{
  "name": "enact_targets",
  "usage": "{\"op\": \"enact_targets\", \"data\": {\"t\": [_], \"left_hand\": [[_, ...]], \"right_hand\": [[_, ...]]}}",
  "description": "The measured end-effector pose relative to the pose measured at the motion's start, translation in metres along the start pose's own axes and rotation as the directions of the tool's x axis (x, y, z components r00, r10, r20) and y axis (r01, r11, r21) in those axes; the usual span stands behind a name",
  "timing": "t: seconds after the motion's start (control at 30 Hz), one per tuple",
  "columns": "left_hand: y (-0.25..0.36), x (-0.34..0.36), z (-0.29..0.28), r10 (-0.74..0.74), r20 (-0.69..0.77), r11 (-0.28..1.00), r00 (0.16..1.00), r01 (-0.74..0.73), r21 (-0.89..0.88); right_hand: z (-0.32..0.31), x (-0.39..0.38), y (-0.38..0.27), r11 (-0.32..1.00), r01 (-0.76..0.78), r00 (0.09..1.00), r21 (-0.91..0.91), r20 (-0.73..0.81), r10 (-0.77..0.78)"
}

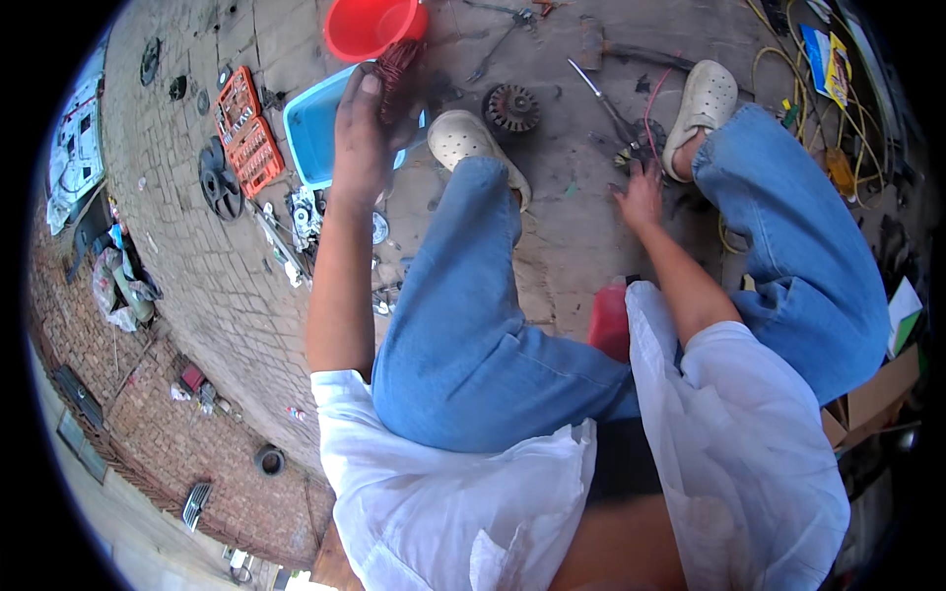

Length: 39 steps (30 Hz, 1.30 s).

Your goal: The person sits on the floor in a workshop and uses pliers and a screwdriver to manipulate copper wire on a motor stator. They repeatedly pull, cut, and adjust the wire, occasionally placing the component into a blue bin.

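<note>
My left hand (361,148) is raised over the blue basin (301,148), its fingers closed round a bundle of reddish-brown wire (399,79). Motion blurs the lower part of that bundle. Low at the ground, my right hand (642,195) reaches between my feet with thumb and fingers apart. Its fingertips are at a small dark part (636,155) with a thin red wire beside it. A long tool with a shiny shaft and dark handle (613,113) lies just beyond. Left of it rests a round, slotted metal core (512,108).
A red basin (370,30) stands behind the blue one. A hammer (592,44) lies at the far middle. An orange socket-set case (248,133) and metal parts (304,217) are on the left. Yellow cable (764,54) and a cardboard box (882,399) are on the right.
</note>
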<state>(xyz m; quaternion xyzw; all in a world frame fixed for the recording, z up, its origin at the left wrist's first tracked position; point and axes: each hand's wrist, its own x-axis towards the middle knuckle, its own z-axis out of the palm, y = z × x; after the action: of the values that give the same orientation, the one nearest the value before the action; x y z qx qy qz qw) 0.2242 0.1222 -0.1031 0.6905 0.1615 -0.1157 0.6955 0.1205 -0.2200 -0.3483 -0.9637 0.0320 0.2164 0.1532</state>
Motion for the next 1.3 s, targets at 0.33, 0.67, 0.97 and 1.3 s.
{"op": "enact_targets", "data": {"t": [0.33,0.67,0.97,1.3], "left_hand": [[-0.045,-0.001,-0.013,-0.014,-0.147,0.992,0.989,-0.004,-0.122],[-0.083,-0.025,-0.022,0.057,-0.161,0.906,0.985,-0.119,-0.407],[-0.076,-0.035,0.004,0.073,0.557,0.996,0.827,-0.037,-0.076],[-0.063,-0.018,0.035,0.107,0.818,0.994,0.565,-0.062,-0.088]], "right_hand": [[-0.006,0.012,0.012,0.970,0.086,0.996,-0.229,-0.007,-0.090],[-0.010,0.019,0.023,0.968,0.215,0.976,-0.130,0.010,-0.216],[-0.009,0.001,-0.011,0.877,-0.180,0.927,0.446,0.374,0.000],[-0.069,0.029,-0.069,0.795,-0.172,0.889,0.581,0.439,-0.128]]}}
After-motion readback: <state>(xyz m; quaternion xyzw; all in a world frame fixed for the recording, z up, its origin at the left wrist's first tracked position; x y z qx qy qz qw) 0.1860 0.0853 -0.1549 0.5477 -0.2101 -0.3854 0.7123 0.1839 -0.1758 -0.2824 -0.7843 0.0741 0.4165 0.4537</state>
